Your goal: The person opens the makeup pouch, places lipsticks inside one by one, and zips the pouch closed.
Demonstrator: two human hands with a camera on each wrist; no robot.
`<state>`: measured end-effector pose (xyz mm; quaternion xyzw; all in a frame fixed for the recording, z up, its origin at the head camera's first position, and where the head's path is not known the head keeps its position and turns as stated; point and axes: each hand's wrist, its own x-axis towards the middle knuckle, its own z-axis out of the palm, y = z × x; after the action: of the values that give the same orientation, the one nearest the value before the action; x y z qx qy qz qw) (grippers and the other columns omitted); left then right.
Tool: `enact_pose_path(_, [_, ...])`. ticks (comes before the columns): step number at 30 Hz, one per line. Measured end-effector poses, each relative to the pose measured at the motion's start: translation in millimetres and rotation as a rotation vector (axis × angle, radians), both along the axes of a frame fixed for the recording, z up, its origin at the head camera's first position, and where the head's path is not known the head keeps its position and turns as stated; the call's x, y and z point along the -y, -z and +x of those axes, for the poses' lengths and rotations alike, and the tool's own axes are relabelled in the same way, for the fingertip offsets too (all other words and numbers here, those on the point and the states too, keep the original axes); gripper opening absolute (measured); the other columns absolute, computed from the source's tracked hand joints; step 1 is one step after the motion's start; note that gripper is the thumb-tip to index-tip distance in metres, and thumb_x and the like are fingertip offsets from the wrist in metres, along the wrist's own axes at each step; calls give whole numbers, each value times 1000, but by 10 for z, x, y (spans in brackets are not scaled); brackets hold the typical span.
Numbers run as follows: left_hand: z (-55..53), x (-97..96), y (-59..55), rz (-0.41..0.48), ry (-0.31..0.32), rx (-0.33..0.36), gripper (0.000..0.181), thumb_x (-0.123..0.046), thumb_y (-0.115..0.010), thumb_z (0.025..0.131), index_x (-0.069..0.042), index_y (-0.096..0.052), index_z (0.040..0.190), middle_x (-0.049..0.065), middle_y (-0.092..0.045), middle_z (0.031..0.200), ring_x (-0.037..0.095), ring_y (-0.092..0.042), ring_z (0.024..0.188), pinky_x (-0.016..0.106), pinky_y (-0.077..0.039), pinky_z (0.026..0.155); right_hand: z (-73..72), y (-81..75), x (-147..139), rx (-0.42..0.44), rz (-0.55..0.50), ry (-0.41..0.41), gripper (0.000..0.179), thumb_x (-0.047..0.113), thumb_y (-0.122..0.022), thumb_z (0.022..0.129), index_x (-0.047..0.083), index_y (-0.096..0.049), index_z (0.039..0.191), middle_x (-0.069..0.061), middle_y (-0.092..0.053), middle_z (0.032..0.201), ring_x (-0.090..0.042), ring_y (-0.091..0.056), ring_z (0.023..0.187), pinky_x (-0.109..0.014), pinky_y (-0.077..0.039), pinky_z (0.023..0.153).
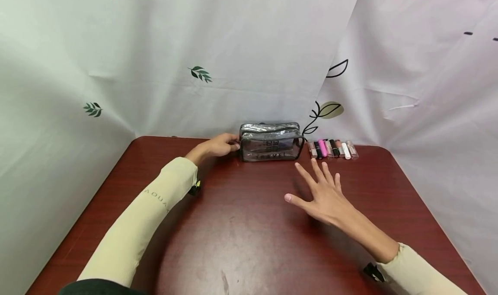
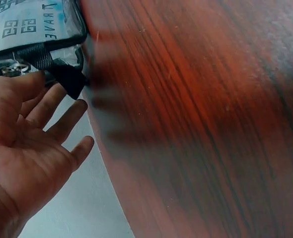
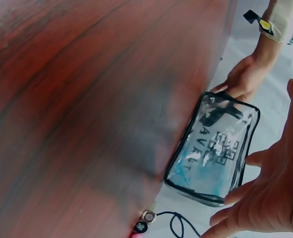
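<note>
A clear zip pouch [image 1: 271,148] with black trim, printed letters and a square logo stands at the back of the table. At its left end is my left hand [image 1: 221,145], fingers loosely bent and fingertips right at the end panel. The left wrist view shows a black side strap [image 2: 67,79] and zipper close to the thumb of this left hand [image 2: 27,139]. My right hand [image 1: 324,195] hovers over the table with fingers spread, holding nothing. Just beyond it lies a row of several lipsticks [image 1: 333,149], mostly black, pink, white and clear-cased.
The dark red wooden table [image 1: 233,226] ends at a white curtain [image 1: 249,57] with leaf prints, close behind the pouch. More curtain hangs along both sides. A black camera mount [image 1: 195,187] sits under the left wrist and another mount [image 1: 374,272] under the right.
</note>
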<state>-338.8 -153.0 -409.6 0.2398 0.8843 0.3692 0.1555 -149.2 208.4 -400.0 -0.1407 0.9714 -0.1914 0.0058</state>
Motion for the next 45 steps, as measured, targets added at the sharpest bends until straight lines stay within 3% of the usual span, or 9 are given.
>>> enact_pose_path(4, [57, -16, 42, -8, 27, -14, 26, -5, -60, 112, 9, -70, 132, 27, -77, 135, 36, -72, 133, 44, -55, 112, 9, 0, 46, 2, -6, -13, 100, 79, -65, 99, 35, -29, 181, -24, -10, 190, -56, -5, 175, -90, -4, 128])
enact_pose_path(11, [198, -98, 48, -33, 58, -42, 14, -12, -69, 110, -1, -75, 115, 20, -82, 126, 35, -76, 127, 48, -58, 111, 5, -24, 124, -7, -17, -46, 98, 79, -64, 100, 37, -28, 181, -22, -12, 190, -53, -9, 176, -86, -8, 132])
enact_pose_path(14, [273, -156, 44, -36, 76, -62, 11, -16, -72, 109, -5, -74, 109, 16, -82, 122, 30, -77, 121, 46, -58, 108, -3, -47, 163, -31, -4, -70, 96, 77, -63, 101, 36, -29, 181, -21, -16, 189, -54, -20, 173, -82, -20, 132])
enact_pose_path(19, [388, -296, 45, -19, 112, -110, 12, -20, -72, 109, -8, -70, 106, 11, -83, 115, 24, -76, 112, 43, -58, 104, -31, -87, 233, -110, 30, -110, 93, 72, -65, 104, 33, -30, 181, -22, -29, 185, -59, -47, 158, -79, -44, 120])
enact_pose_path(23, [481, -417, 2, -8, 122, -168, 14, -22, -71, 109, -9, -67, 105, 10, -83, 115, 22, -77, 111, 41, -59, 102, -70, -111, 282, -248, 46, -158, 90, 60, -73, 103, 25, -38, 178, -26, -39, 179, -58, -58, 148, -74, -51, 115])
enact_pose_path(27, [558, -514, -51, 20, 128, -239, 14, -21, -70, 109, -9, -66, 103, 9, -81, 105, 19, -73, 95, 35, -58, 90, -135, -133, 335, -485, 68, -228, 81, 46, -77, 103, 16, -48, 172, -31, -49, 170, -56, -65, 133, -69, -57, 108])
enact_pose_path(34, [629, -637, -67, 70, 131, -296, 12, -16, -68, 109, -6, -63, 104, 10, -79, 102, 13, -66, 85, 27, -54, 80, -313, -189, 458, -858, 62, -321, 51, 29, -78, 98, 8, -70, 144, -35, -57, 156, -58, -59, 130, -72, -51, 110])
enact_pose_path(39, [663, -707, -57, 72, 132, -277, 11, -16, -64, 111, -5, -62, 108, 11, -78, 103, 13, -66, 82, 26, -54, 77, -439, -232, 585, -992, 135, -313, 25, 24, -85, 92, 6, -75, 107, -31, -60, 154, -53, -54, 134, -66, -47, 104])
enact_pose_path(45, [710, -745, -105, 76, 135, -238, 12, -18, -62, 113, -6, -63, 110, 11, -75, 101, 12, -64, 77, 25, -53, 73, -525, -287, 718, -1008, 239, -269, 22, 20, -93, 85, 7, -75, 83, -26, -62, 157, -49, -52, 140, -62, -45, 109])
